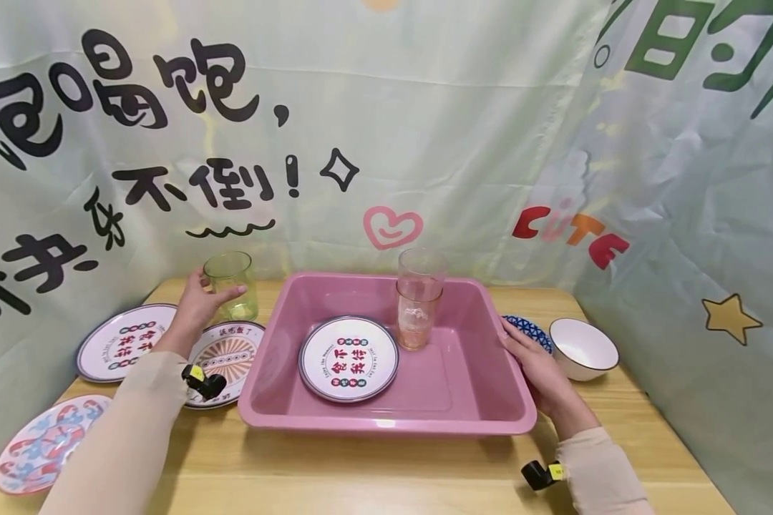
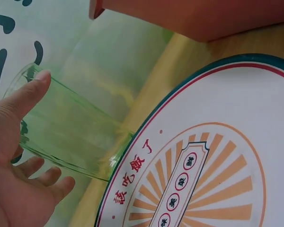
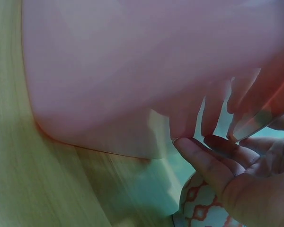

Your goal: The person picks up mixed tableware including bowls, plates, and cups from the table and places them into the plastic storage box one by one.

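Observation:
At the back left, my left hand (image 1: 195, 312) holds a clear green drinking glass (image 1: 243, 304), which stands behind a sunburst-patterned plate (image 1: 228, 354). My thumb lies along the glass near its rim, with the other fingers round the opposite side; in the left wrist view the lower fingers (image 2: 49, 176) are loosely bent. On the right, my right hand (image 1: 544, 372) grips the rim of a pink plastic basin (image 1: 386, 427), fingertips against its outer wall in the right wrist view. Inside the basin lie a white plate (image 1: 349, 360) with red lettering and clear, pinkish stacked glasses (image 1: 419, 304).
Left of the basin lie a white plate (image 1: 125, 343) with red lettering and a pink-and-blue patterned plate (image 1: 51, 443). Beyond my right hand are a blue-patterned dish (image 1: 530, 332) and a white bowl (image 1: 582, 347). A printed cloth (image 1: 464, 164) walls the wooden table (image 1: 335, 476).

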A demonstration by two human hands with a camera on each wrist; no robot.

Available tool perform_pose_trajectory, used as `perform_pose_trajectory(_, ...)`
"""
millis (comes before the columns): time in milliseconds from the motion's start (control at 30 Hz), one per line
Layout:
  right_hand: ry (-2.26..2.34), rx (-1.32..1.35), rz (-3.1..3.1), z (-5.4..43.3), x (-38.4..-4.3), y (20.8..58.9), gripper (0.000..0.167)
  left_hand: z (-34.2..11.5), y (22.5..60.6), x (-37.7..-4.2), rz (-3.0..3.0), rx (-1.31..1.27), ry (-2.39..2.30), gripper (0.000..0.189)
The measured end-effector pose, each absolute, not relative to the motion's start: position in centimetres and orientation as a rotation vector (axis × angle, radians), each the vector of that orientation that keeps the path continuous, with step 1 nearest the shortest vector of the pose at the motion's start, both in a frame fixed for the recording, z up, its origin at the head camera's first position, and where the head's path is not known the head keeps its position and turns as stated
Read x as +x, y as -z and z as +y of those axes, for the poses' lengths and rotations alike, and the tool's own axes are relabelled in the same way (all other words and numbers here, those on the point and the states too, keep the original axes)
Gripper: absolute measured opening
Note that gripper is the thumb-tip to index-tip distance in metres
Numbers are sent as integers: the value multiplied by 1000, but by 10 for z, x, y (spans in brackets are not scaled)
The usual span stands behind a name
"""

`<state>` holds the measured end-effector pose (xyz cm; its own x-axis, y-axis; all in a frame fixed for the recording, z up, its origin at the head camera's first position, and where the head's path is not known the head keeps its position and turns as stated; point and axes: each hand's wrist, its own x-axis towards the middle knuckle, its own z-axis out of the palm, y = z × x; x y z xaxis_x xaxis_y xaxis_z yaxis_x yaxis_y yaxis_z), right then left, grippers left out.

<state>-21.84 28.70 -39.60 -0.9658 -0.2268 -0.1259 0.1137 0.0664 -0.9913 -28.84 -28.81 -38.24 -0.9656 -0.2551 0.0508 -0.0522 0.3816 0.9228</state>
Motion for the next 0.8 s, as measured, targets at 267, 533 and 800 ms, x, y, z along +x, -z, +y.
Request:
perform_pose_trajectory(267,1988,-108,2103,286,-218,397,64,-289,394,-296,-2474,272,1583,115)
perform_pose_trajectory(533,1988,-103,2106,286,-217,398,65,-288,397,-297,-2483,280,1561,109)
perform_pose_trajectory(800,1996,-91,2093,285,-217,398,64,-288,396,-295,-2472,274,1553,106)
